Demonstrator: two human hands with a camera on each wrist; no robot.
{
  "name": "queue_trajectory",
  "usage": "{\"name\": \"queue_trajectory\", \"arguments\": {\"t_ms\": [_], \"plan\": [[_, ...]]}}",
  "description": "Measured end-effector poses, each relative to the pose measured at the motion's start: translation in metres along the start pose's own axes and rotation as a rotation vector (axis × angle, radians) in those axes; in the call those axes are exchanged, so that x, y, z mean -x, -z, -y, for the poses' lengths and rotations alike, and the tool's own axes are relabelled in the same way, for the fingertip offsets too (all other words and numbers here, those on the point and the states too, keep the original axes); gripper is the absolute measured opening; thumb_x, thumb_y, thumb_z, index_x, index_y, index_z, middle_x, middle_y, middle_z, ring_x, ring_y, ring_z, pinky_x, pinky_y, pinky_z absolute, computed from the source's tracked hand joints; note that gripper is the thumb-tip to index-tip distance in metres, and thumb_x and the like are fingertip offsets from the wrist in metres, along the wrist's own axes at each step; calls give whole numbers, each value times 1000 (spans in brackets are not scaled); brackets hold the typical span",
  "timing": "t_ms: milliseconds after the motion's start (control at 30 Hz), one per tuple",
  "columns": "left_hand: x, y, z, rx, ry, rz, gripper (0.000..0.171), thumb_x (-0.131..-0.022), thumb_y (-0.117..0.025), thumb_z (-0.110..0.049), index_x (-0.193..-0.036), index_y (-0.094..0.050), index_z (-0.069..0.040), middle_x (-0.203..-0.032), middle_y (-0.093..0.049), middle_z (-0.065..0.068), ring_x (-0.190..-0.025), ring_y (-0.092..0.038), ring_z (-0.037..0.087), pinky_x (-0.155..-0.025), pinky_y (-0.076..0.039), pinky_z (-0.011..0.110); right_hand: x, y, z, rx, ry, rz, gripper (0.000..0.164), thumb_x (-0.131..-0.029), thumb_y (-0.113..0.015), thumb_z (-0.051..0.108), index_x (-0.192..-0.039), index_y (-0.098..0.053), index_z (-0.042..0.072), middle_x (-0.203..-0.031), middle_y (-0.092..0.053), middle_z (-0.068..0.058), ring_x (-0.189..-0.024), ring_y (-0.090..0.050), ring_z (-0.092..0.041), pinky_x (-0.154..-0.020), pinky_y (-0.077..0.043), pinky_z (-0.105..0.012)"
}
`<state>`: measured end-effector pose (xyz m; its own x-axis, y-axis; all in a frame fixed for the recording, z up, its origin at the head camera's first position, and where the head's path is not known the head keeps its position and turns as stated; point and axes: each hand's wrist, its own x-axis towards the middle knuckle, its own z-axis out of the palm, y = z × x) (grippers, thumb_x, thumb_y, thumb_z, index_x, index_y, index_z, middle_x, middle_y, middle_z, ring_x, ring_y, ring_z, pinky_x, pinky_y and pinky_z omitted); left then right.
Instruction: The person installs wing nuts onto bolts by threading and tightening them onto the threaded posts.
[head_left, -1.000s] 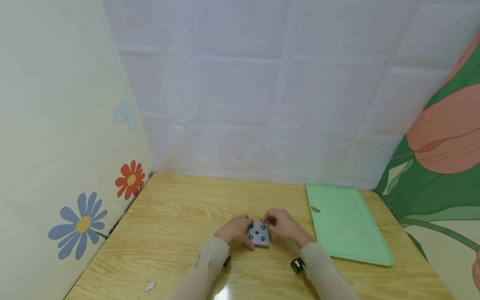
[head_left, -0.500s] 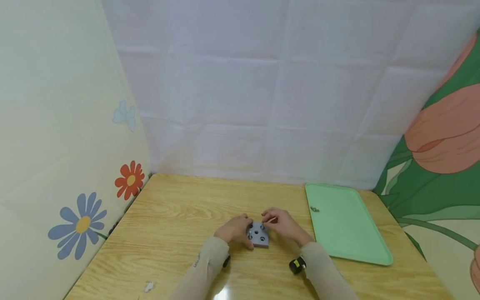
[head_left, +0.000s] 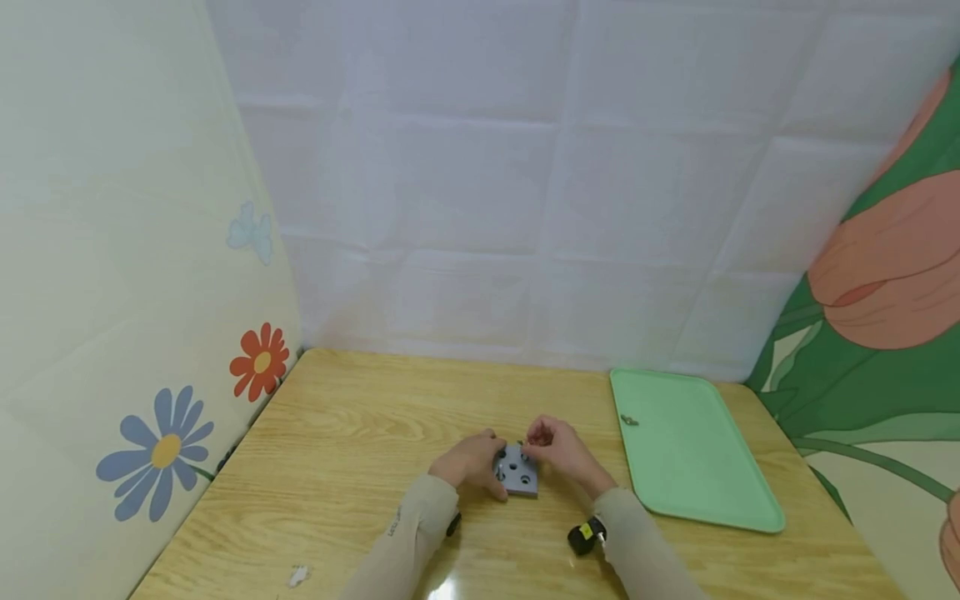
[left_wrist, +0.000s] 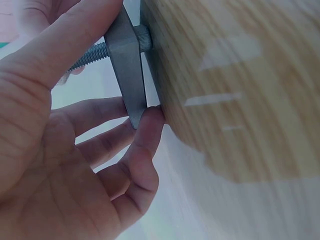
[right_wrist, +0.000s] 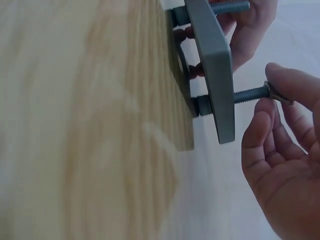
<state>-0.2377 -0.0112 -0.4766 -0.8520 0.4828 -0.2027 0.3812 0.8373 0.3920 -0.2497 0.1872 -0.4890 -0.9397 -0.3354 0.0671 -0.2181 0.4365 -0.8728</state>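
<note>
Plate (right_wrist: 214, 65), stood above the table (head_left: 375, 417) on bolt heads (right_wrist: 204, 105), is gripped by the left hand (head_left: 471, 461), likely for steadiness, while a nut (right_wrist: 273, 92) is pinched atop one bolt (right_wrist: 250, 95) by the right hand (head_left: 561, 451).

I see the person in pale beige long sleeves; the left sleeve (head_left: 408, 533) carries a small dark marking (head_left: 394, 522) (too small for me to read), while the right sleeve (head_left: 648, 542) matches in colour. I make out a boxy black device (head_left: 581, 538) with a yellow patch (head_left: 586, 531) at the right cuff and a black piece (head_left: 453, 524) at the left. Left hand (head_left: 471, 461) and right hand (head_left: 564, 452) are bare.
</note>
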Motion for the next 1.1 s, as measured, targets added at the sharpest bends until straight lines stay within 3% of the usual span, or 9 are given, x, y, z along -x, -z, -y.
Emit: {"name": "queue_trajectory", "arguments": {"t_ms": [200, 333, 433, 567, 767, 967, 1100], "plan": [[0, 0, 0, -4, -9, -6, 84, -65, -86, -40, -135, -50, -8, -118, -52, 3, -96, -53, 13, -86, -44, 31, -2, -3, -6, -40, -32, 9, 12, -86, -69, 13, -85, -60, 4, -83, -60, -2, -76, -55, -15, -66, -46, -26], [0, 1, 0, -8, -12, -7, 84, -65, -86, -40, -135, -51, -8, -117, -52, 3, -98, -53, 14, -88, -44, 31, -1, 0, -8, -201, -67, 62, 14, -93, -54, 7, -91, -61, -4, -86, -61, -6, -79, -57, -17, -70, -48, -29], [0, 1, 1, -14, -15, -5, 84, -65, -86, -40, -134, -51, -8, -118, -52, 4, -100, -53, 14, -89, -43, 31, 0, 3, -8, -291, -84, 104, 19, -92, -47, 3, -95, -60, -10, -88, -61, -8, -80, -57, -18, -71, -49, -30], [-1, 1, 1, -10, -12, 1, 84, -65, -86, -40, -135, -51, -9, -118, -52, 3, -100, -53, 14, -89, -43, 31, 1, 5, -11, -296, -83, 129, 15, -89, -54, 2, -96, -60, -11, -87, -61, -6, -79, -57, -15, -71, -49, -28], [-1, 0, 0, 9, -2, 7, 85, -65, -86, -40, -136, -50, -10, -119, -51, 3, -100, -52, 14, -89, -43, 31, -1, 1, -16, -324, -120, 89, 15, -84, -67, 4, -92, -57, -4, -84, -61, -4, -75, -57, -14, -68, -48, -27], [-1, 0, 0, 25, 8, 4, 86, -65, -86, -40, -136, -50, -9, -122, -50, 4, -104, -53, 16, -91, -43, 33, -3, -1, -17, -347, -140, 56, 30, -83, -67, 0, -106, -50, -9, -87, -58, -6, -77, -59, -15, -69, -50, -30], [0, 0, 1, 36, 12, -1, 86, -64, -86, -40, -136, -50, -9, -123, -50, 4, -105, -53, 16, -91, -43, 33, -2, 0, -13, -304, -159, 63, 24, -85, -66, 2, -104, -55, -8, -85, -60, -4, -76, -58, -15, -69, -50, -31]]}}
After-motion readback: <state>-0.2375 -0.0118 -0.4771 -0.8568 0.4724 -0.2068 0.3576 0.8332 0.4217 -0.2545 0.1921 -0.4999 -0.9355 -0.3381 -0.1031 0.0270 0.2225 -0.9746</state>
